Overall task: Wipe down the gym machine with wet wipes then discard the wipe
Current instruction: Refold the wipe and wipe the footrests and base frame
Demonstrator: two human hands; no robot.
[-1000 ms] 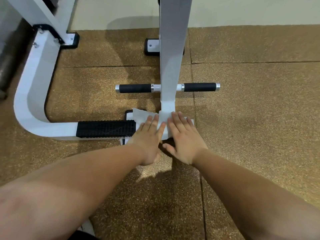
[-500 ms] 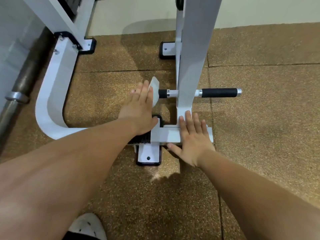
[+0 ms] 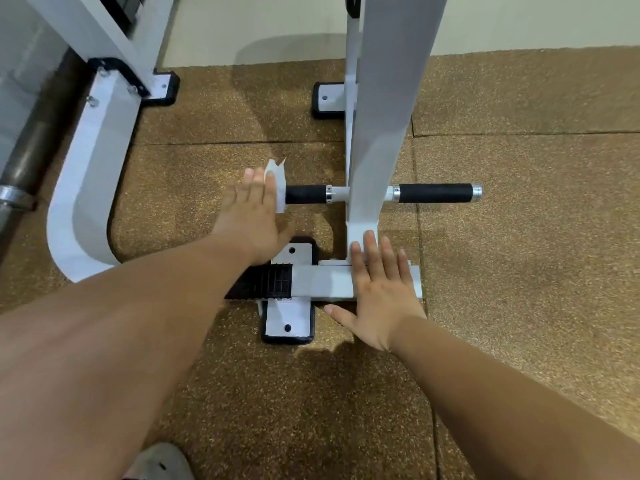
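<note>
Left hand (image 3: 252, 216) has gone from the foot of the upright to the outer end of the left grip (image 3: 306, 194) over the last second, taking the wet wipe (image 3: 276, 183) with it. The right hand (image 3: 381, 292) is unchanged.

- Left hand, frame centre: fingers straight and together. The wipe lies against their inner side, touching the grip's end, with a torn corner above the fingertips. Thumb hidden.
- Right hand: fingers spread flat on the white base bar (image 3: 322, 282), fingertips touching the foot of the upright (image 3: 381, 133).
- Gym machine: the upright hides the middle of the crossbar. The right grip (image 3: 434, 193) is bare.
- Black tread (image 3: 273, 282): partly covered by the left forearm.
- Foot plate (image 3: 289, 322): lies under the base bar. A second one (image 3: 327, 97) is behind the upright.
- Curved white frame (image 3: 86, 188) and steel bar (image 3: 24, 157): at frame left.
- Shoe (image 3: 162, 462): at the bottom edge.
- Speckled brown floor (image 3: 519, 254).
</note>
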